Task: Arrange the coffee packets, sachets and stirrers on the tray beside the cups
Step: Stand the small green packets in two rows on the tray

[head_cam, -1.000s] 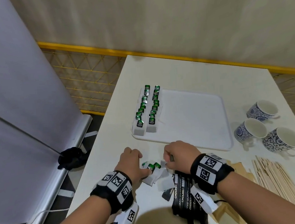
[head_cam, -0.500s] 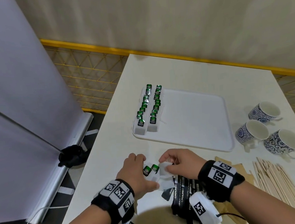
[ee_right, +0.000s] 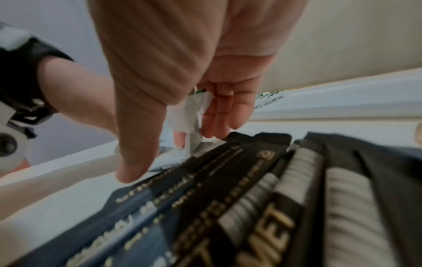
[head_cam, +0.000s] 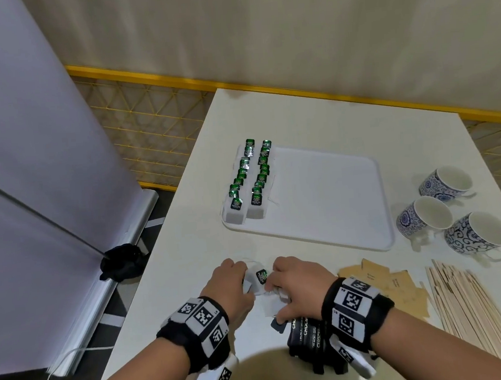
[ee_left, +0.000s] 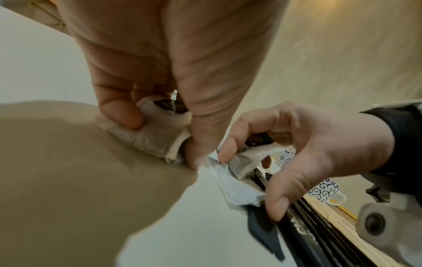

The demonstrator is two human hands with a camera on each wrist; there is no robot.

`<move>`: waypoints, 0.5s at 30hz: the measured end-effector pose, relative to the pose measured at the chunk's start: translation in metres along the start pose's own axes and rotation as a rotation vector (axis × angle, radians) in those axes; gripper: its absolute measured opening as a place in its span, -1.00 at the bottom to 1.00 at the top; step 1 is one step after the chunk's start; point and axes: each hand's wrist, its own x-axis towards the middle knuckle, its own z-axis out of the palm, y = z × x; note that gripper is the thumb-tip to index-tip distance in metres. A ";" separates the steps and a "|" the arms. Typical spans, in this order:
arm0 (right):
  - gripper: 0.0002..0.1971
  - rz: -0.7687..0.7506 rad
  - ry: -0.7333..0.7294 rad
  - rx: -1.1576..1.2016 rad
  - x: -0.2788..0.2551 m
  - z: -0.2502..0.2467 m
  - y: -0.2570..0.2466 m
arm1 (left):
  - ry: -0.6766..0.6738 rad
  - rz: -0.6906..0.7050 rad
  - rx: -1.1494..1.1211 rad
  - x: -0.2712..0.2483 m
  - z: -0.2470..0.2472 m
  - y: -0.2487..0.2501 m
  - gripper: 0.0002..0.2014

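Both hands work close together at the near edge of the white counter (head_cam: 312,116), over a small heap of white tea sachets (head_cam: 271,303) with green labels. The left hand (head_cam: 231,284) has its thumb and fingers curled round a few of these sachets, pinching them in a bundle; the left wrist view shows the white paper pressed between thumb and fingertip (ee_left: 123,115). The right hand (head_cam: 295,285) pinches another sachet between its forefinger and thumb, with more loose sachets lying under it on the counter. One green-labelled sachet (head_cam: 261,276) stands up between the two hands. Just beneath the right wrist lies a pack of long black coffee packets (head_cam: 307,332) with gold lettering, side by side; the right thumb (ee_right: 134,159) reaches down close to their ends. Farther off, in the middle of the counter, sits the white tray (head_cam: 334,201); along its left side two rows of green-labelled sachets (head_cam: 250,178) are already laid out, overlapping one another. To the right of the tray, off it, stand three blue-and-white patterned cups (head_cam: 442,204) in a cluster. In front of the cups a spread of wooden stirrers (head_cam: 474,307) lies on the counter, and between the stirrers and the black packets lie some flat brown paper sachets (head_cam: 397,286).
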 end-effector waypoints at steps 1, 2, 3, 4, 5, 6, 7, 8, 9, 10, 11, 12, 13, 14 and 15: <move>-0.45 -0.016 0.014 -0.031 0.002 -0.001 0.000 | 0.010 0.012 -0.006 0.001 -0.002 0.001 -0.75; -0.50 -0.022 0.014 -0.034 0.000 0.005 -0.002 | 0.008 0.016 -0.016 -0.003 0.001 0.003 -0.81; -0.54 -0.021 0.018 -0.040 0.001 0.004 -0.002 | 0.019 0.021 -0.029 -0.002 -0.002 0.004 -0.88; -0.58 -0.022 0.014 -0.044 0.002 0.005 -0.003 | 0.023 0.028 -0.036 -0.002 -0.002 0.004 -0.91; -0.60 -0.022 0.008 -0.045 0.002 0.005 -0.003 | 0.017 0.036 -0.036 -0.003 -0.003 0.004 -0.91; -0.61 -0.019 0.005 -0.039 0.001 0.006 -0.004 | 0.012 0.042 -0.046 -0.003 -0.002 0.003 -0.91; -0.61 -0.013 0.003 -0.025 0.001 0.006 -0.004 | 0.002 0.043 -0.061 -0.003 -0.002 0.003 -0.90; -0.62 -0.004 0.006 -0.007 0.001 0.006 -0.004 | -0.005 0.034 -0.083 -0.003 -0.003 0.003 -0.90; -0.64 0.006 0.013 0.014 0.001 0.007 -0.004 | -0.010 0.026 -0.104 -0.004 -0.004 0.003 -0.89; -0.66 0.021 0.020 0.044 0.001 0.007 -0.005 | -0.021 0.015 -0.124 -0.004 -0.005 0.003 -0.86; -0.68 0.035 0.029 0.080 0.000 0.008 -0.005 | -0.038 0.006 -0.146 -0.004 -0.007 0.004 -0.80; -0.70 0.049 0.037 0.112 0.000 0.007 -0.005 | -0.057 -0.003 -0.168 -0.004 -0.009 0.005 -0.76; -0.71 0.057 0.042 0.137 0.001 0.007 -0.004 | -0.072 -0.009 -0.186 -0.004 -0.011 0.006 -0.75; -0.72 0.063 0.042 0.153 0.001 0.006 -0.004 | -0.085 -0.015 -0.192 -0.003 -0.013 0.007 -0.76; -0.72 0.065 0.041 0.163 0.001 0.005 -0.004 | -0.093 -0.021 -0.194 -0.002 -0.014 0.007 -0.79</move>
